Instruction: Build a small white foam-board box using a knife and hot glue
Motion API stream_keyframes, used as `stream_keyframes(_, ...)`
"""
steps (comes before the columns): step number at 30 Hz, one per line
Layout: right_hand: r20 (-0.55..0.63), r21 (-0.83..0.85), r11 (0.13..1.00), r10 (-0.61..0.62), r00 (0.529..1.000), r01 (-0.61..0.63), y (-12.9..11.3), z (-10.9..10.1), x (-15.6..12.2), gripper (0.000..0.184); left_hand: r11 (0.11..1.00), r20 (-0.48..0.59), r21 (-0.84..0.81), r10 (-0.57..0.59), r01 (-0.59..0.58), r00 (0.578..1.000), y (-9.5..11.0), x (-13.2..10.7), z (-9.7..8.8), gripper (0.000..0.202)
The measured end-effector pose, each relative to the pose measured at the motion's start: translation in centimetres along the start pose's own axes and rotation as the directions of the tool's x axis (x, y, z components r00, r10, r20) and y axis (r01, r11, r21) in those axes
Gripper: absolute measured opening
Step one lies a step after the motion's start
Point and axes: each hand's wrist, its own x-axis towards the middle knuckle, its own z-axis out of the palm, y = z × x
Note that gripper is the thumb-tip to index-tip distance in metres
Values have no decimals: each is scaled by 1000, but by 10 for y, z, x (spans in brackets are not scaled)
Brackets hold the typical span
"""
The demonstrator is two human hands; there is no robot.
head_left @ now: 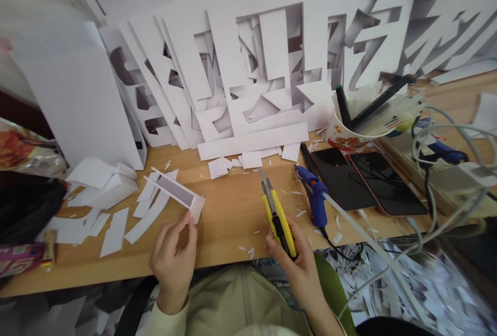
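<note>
Between the thumb and fingers of my left hand (pixel 174 256) is the near end of a small white foam-board box (pixel 176 191), long and narrow with an open side. It is tilted over the table, and its far end lies above loose white strips. My right hand (pixel 297 263) is wrapped round a yellow utility knife (pixel 278 219) with a black slider. The knife's blade is out and points away from me, apart from the box. Just right of the knife lies a blue hot glue gun (pixel 313 193) with a white glue stick in its back.
White boards with cut-outs (pixel 217 72) stand along the back. Two phones (pixel 388 180) and a paper cup (pixel 344 136) of pens are at the right, beside tangled cables (pixel 430 170). Foam-board scraps (pixel 114 232) and a black bag (pixel 31 206) lie at the left.
</note>
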Motion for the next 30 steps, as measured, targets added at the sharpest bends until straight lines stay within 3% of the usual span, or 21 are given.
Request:
stream_keyframes(23,-6,-11,1000,29,1000,-29,1,-4,-4,48,998,65,-4,-58,59,996,3,1,-5,16)
stream_keyframes(30,-57,-48,999,-1,998,-2,22,-5,-2,50,995,70,-27,-89,91,994,1,-1,-5,13)
